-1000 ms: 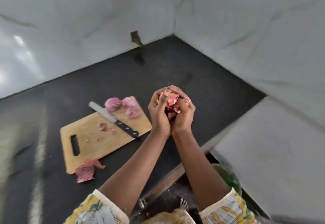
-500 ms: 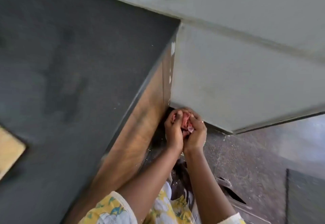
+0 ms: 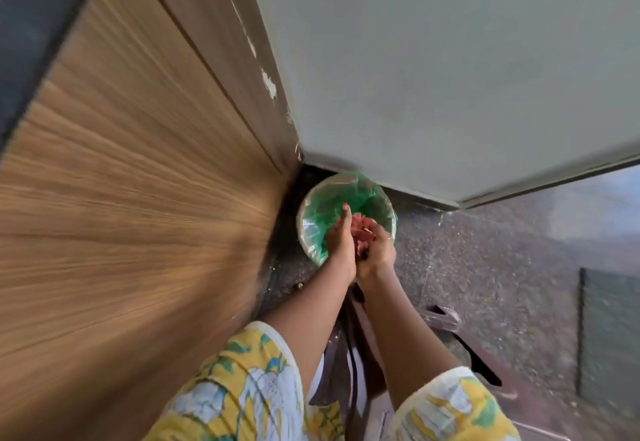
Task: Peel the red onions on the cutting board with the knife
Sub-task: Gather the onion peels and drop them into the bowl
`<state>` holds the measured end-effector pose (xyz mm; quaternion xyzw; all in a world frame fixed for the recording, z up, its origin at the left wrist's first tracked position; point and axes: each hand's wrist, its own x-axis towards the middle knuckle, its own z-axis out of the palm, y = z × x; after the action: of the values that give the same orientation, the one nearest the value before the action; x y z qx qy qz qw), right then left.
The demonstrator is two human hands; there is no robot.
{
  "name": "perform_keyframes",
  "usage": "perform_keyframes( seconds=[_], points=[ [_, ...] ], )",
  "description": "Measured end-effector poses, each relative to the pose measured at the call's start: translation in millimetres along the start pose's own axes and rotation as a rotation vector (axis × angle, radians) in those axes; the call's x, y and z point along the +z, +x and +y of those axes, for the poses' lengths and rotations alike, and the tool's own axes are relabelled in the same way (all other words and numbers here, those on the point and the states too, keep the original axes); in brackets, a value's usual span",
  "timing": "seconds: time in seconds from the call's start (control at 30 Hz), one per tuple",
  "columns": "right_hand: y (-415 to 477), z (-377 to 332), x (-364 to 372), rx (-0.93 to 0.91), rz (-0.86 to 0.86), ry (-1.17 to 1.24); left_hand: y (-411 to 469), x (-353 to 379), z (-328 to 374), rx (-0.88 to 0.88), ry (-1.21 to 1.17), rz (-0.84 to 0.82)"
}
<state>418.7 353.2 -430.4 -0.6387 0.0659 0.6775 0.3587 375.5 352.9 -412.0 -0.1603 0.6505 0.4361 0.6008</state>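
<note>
1. Left of everything: wooden cabinet front (image 3: pixel 121 198), meeting speckled floor (image 3: pixel 485 285).
2. At their corner: bin (image 3: pixel 302 226) with green liner.
3. Over the bin: left hand (image 3: pixel 341 245), fingers (image 3: pixel 346 214) straight against red onion skins (image 3: pixel 359 229); right hand (image 3: pixel 378 254), fingers (image 3: pixel 373 231) curled round them.
4. Skins wedged between both palms, above the liner.
</note>
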Motion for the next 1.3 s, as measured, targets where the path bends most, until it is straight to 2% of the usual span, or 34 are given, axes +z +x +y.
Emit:
perform_keyframes(
  seconds=[0.07,0.17,0.33,0.43,0.57,0.67,0.77,0.9,1.03,1.17,1.23,1.3],
  points=[
    [16.1,0.5,-2.1,-0.005,0.023,-0.066,9.2,3.6,-0.2,-0.035,-0.041,-0.022],
    [34.2,-0.4,-3.1,0.034,-0.034,-0.132,12.3,6.6,5.5,-0.097,-0.139,-0.052],
    [48.4,-3.7,1.8,0.025,-0.013,-0.337,38.9,-0.3,4.1,-0.067,-0.094,0.086],
    [50.7,-1.1,6.3,0.023,-0.009,-0.338,46.3,-2.4,3.0,-0.064,-0.118,0.129],
    [58.1,-1.8,2.6,-0.020,0.156,-0.364,52.9,-8.3,1.5,-0.036,-0.094,0.227],
    [53.6,-5.9,1.0,-0.047,0.273,-0.363,47.1,-13.7,1.8,0.011,-0.120,0.197],
    [39.8,-6.3,7.6,-0.088,0.309,-0.402,32.6,-12.7,8.8,0.059,-0.143,0.169],
    [9.3,-13.6,23.7,-0.074,0.194,-0.396,3.0,-4.1,31.8,0.077,-0.138,0.082],
    [-30.3,-27.8,39.8,-0.089,0.170,-0.210,-29.9,-3.4,56.1,0.145,-0.051,0.006],
    [-68.5,-35.9,56.1,-0.164,0.264,-0.351,-74.3,-3.5,78.4,0.199,-0.055,0.102],
    [-93.0,-40.1,65.3,-0.204,0.319,-0.388,-101.4,-1.2,88.8,0.213,-0.039,0.054],
    [-119.9,-41.9,74.7,-0.292,0.266,-0.369,-127.6,-0.4,96.9,0.244,-0.021,0.001]
  ],
)
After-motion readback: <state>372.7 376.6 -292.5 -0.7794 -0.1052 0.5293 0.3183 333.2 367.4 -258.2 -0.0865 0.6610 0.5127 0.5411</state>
